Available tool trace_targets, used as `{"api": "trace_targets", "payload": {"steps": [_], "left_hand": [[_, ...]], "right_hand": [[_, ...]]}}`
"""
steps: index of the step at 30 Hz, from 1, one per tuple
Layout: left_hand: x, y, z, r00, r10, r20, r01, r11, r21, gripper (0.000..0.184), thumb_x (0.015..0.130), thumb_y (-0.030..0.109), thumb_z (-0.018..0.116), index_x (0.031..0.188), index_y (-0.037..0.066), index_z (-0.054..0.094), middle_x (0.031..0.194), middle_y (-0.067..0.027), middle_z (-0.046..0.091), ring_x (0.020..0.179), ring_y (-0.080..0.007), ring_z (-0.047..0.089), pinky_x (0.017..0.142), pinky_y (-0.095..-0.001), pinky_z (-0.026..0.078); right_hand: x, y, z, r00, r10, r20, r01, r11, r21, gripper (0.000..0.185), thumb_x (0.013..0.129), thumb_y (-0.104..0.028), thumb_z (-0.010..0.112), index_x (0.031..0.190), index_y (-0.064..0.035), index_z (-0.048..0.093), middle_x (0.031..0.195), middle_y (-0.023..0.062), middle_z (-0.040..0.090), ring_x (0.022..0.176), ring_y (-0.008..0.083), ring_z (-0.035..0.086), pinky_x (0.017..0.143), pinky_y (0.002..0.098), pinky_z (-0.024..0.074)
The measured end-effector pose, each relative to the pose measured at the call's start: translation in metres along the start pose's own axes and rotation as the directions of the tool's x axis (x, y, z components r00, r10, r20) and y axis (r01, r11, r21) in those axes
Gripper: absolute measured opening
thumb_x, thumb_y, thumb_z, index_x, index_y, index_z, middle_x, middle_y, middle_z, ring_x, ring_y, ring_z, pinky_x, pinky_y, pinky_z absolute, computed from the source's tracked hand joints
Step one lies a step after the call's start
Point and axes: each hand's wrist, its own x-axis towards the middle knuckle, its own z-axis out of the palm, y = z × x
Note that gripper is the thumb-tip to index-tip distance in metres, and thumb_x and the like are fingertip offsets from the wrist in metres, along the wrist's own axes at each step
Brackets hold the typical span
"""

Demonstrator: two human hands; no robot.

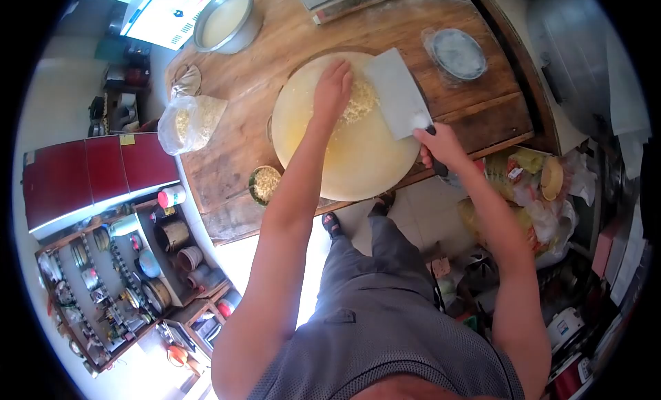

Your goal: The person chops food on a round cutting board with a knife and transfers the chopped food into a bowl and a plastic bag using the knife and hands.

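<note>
Most of our pale-yellow chopped heap (362, 101), at one o'clock on the round cream board (361, 171), looks minced; straggling edges remain. Our left hand (333, 90), at eleven, has fingers seemingly together; our right hand (442, 146), at four, clamps a broad steel cleaver's (397, 93) black handle (438, 166).

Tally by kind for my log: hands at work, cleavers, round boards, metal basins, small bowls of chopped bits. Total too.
Left hand and right hand: 2
Cleaver: 1
Round board: 1
Metal basin: 1
Small bowl of chopped bits: 1
Total: 6
</note>
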Motion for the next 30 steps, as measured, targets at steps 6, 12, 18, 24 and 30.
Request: {"api": "trace_targets", "payload": {"steps": [6, 12, 18, 24, 30], "left_hand": [[-0.033, 0.038, -0.003, 0.997, -0.069, -0.04, 0.071, 0.996, 0.058, 0.032, 0.099, 0.016, 0.055, 0.125, -0.003, 0.06, 0.127, -0.0255, 0.061, 0.121, -0.0436, 0.054, 0.105, -0.0486, 0.043], [-0.108, 0.053, -0.026, 0.987, -0.16, -0.026, 0.162, 0.983, 0.083, 0.035, 0.1, 0.017, 0.056, 0.128, -0.003, 0.058, 0.128, -0.0275, 0.059, 0.122, -0.0444, 0.053, 0.106, -0.0489, 0.042], [-0.135, 0.055, -0.052, 0.982, -0.187, 0.039, 0.185, 0.982, 0.043, 0.042, 0.098, 0.021, 0.059, 0.133, -0.003, 0.056, 0.134, -0.0269, 0.056, 0.126, -0.0444, 0.052, 0.107, -0.0485, 0.042], [-0.136, 0.055, -0.038, 0.988, -0.152, -0.009, 0.152, 0.98, 0.126, 0.055, 0.094, 0.03, 0.066, 0.136, -0.003, 0.053, 0.138, -0.0264, 0.054, 0.13, -0.0447, 0.049, 0.11, -0.0494, 0.039], [-0.148, 0.048, -0.059, 0.973, -0.217, -0.075, 0.217, 0.976, -0.003, 0.061, 0.09, 0.03, 0.072, 0.136, -0.003, 0.052, 0.14, -0.0269, 0.052, 0.132, -0.0436, 0.047, 0.112, -0.049, 0.038]], "right_hand": [[-0.002, -0.021, 0.008, 0.986, -0.01, 0.164, 0.033, 0.99, -0.14, 0.031, 0.098, -0.025, 0.065, 0.085, 0.0015, 0.056, 0.063, 0.0058, 0.058, 0.048, 0.0146, 0.057, 0.044, 0.0332, 0.0495], [-0.039, 0.025, 0.038, 0.975, 0.059, 0.213, -0.025, 0.987, -0.159, 0.03, 0.097, -0.025, 0.065, 0.089, 0.0027, 0.057, 0.062, 0.0063, 0.058, 0.047, 0.0154, 0.058, 0.042, 0.0337, 0.049], [-0.077, 0.065, 0.091, 0.989, 0.072, 0.128, -0.083, 0.993, 0.082, 0.029, 0.098, -0.025, 0.064, 0.092, 0.0026, 0.057, 0.063, 0.0071, 0.058, 0.047, 0.0151, 0.058, 0.044, 0.0334, 0.0498], [-0.09, 0.084, 0.146, 0.997, 0.079, 0.003, -0.078, 0.982, 0.172, 0.03, 0.098, -0.025, 0.065, 0.089, 0.0028, 0.056, 0.059, 0.008, 0.059, 0.044, 0.0161, 0.058, 0.042, 0.034, 0.0493], [-0.098, 0.089, 0.224, 1.0, -0.018, 0.007, 0.015, 0.958, 0.287, 0.029, 0.099, -0.022, 0.064, 0.086, 0.0024, 0.054, 0.057, 0.007, 0.056, 0.041, 0.0162, 0.055, 0.039, 0.0339, 0.0462]]}}
